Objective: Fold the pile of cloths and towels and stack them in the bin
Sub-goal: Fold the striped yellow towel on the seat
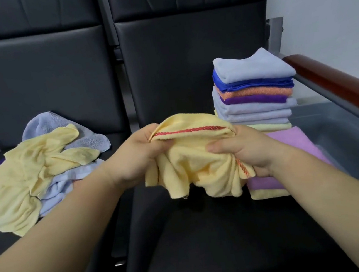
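Black padded bench (198,236), a row of seats. Work goes on over the middle seat.

Grey translucent bin (354,133) at right, under a wooden armrest (339,89).

Loose pile (31,176) on the left seat: yellow, pale blue, a trace of purple, all crumpled. Several pieces left to fold.

Folded stack (255,94) at right, many layers, resting on a pink towel (298,143). It sits at the bin's left side; cannot tell whether it is fully inside the wall.

Yellow cloth (196,167) held in the air above the seat, just left of the stack. Bunched, not flat.

Left grip (140,157): fingers curled, pinching one end of the red-stitched hem (191,130).

Right grip (248,149): fingers curled round the other end plus gathered fabric, thumb lying across the front.

Judgement: the step is opening the cloth out before the first fold. To do it well:
- Work each grip along the hem to a true corner.
- Let go of the gathered excess on the right.
- Draw the hem taut and level so the rest hangs free.
- Fold to the stack's footprint.

Risk: folding it bunched gives a lumpy layer, and the tall stack may lean.
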